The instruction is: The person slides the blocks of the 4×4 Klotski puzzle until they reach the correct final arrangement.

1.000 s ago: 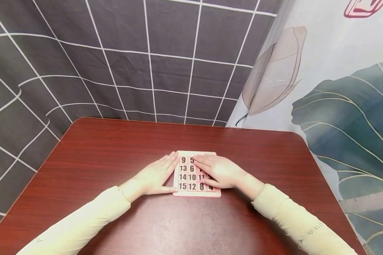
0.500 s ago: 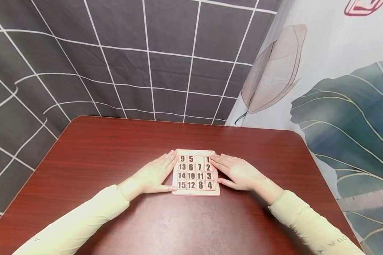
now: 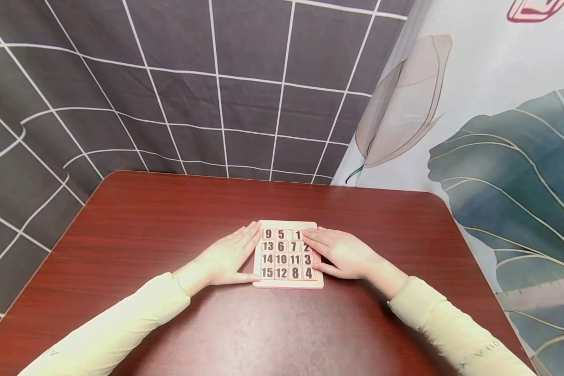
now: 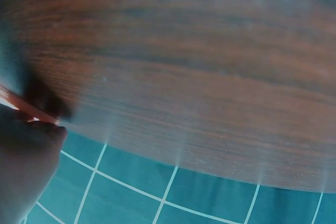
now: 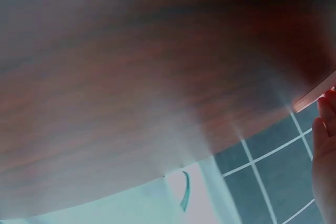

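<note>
A square number sliding puzzle point(image 3: 289, 283) lies flat on the table, its pale tiles printed with black numerals. My left hand point(image 3: 224, 259) rests along its left side, fingers straight, with the thumb at the near left corner. My right hand point(image 3: 345, 253) reaches over the right side, its straight fingertips touching the top row beside the 1 tile point(image 3: 297, 235). That tile sits partway between the third and fourth columns, with a narrow gap on its left toward the 5. In both wrist views the hands show only partly, at the frame's edge.
The reddish-brown wooden table point(image 3: 169, 209) has rounded far corners. Behind it hangs a dark grey curtain with a white grid point(image 3: 244, 104). A white curtain with large leaf prints point(image 3: 498, 172) hangs at the right.
My right hand drew back off the tiles to the puzzle's right edge, then moved left again. The 1 tile has slid left from the top right corner. My left hand stayed put.
</note>
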A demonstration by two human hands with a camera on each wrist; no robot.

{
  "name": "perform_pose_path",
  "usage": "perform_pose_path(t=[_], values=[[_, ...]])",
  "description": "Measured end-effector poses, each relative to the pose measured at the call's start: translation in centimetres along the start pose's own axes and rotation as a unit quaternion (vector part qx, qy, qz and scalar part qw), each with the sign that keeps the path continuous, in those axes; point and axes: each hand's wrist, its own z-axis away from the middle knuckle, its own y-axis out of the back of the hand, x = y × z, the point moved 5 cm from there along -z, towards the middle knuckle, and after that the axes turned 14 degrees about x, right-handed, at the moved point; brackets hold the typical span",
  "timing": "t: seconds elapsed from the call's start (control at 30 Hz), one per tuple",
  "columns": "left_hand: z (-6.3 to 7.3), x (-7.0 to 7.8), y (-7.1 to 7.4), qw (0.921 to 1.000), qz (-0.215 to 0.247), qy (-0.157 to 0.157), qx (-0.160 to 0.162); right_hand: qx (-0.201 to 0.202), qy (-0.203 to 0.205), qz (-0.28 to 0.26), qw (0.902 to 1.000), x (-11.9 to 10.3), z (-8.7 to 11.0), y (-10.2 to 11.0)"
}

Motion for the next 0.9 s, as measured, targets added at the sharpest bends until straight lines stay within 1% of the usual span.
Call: perform_pose_path(t=[0.17,0.3,0.47,0.7,0.9], values=[[0.0,0.1,0.0,1.0,0.001,0.002,-0.001,-0.006,0.006,-0.007,0.9999,-0.4,-0.9,-0.3],[0.0,0.1,0.0,1.0,0.001,0.005,-0.005,-0.002,0.003,-0.009,0.9999,-0.4,-0.8,0.0],[0.0,0.0,0.0,0.9999,0.001,0.01,-0.008,0.007,0.007,-0.008,0.9999,-0.7,-0.1,0.5],[0.0,-0.1,-0.2,0.9999,-0.001,0.009,-0.007,0.017,0.033,-0.01,0.9993,-1.6,1.2,0.8],[0.0,-0.1,-0.2,0.9999,-0.001,0.007,-0.007,0.013,0.032,-0.007,0.9994,-1.6,1.5,0.8]])
